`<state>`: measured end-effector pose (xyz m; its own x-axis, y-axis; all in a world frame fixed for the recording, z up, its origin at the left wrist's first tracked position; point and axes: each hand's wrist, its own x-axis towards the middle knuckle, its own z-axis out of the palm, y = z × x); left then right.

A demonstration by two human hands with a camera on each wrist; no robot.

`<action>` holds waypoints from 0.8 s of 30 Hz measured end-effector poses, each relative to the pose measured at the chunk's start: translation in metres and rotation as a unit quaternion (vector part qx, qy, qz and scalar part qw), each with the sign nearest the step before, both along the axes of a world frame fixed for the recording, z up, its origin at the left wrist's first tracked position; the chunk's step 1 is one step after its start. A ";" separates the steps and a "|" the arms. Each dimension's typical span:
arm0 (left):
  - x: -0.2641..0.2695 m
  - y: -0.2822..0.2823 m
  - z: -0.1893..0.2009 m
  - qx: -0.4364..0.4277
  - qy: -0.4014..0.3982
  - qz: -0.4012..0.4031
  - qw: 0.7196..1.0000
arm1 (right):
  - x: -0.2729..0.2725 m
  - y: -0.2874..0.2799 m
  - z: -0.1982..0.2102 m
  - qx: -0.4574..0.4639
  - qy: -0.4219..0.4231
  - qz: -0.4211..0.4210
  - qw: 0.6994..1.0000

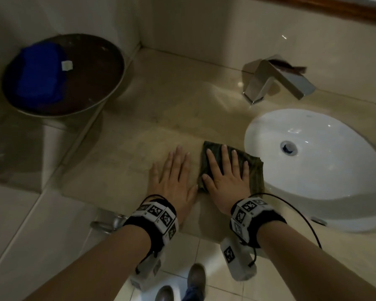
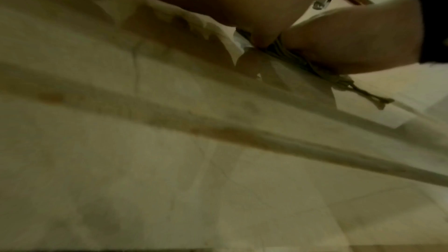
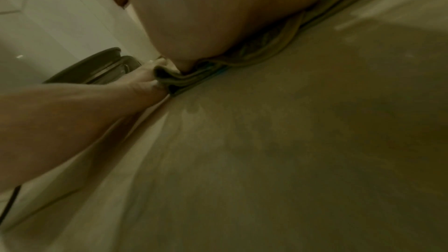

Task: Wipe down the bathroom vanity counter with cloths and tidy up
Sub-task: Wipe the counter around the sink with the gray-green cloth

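Counter (image 1: 126, 148) | left hand (image 1: 172, 177) flat, bare | right hand (image 1: 224, 174) flat, pressing cloth (image 1: 255, 170)

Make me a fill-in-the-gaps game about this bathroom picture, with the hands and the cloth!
1. The right hand presses flat on a folded green ____.
2. The left hand lies flat on the bare ____.
3. The white sink is on the ____ side of the cloth.
4. The blue thing sits in a round ____.

Missing words: cloth; counter; right; bowl
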<state>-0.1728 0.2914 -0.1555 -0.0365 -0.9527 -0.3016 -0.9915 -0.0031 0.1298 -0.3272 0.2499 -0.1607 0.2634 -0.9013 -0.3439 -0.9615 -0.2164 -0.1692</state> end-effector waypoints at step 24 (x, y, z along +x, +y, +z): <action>0.002 -0.039 -0.015 -0.051 -0.028 0.026 0.998 | 0.014 -0.101 0.000 -0.011 -0.010 0.067 0.998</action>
<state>-0.1706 0.2527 -0.1705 0.0274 -0.9789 -0.2025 -0.9961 -0.0438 0.0767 -0.3131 0.1487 -0.1608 0.3892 -0.8648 -0.3173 -0.9199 -0.3474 -0.1818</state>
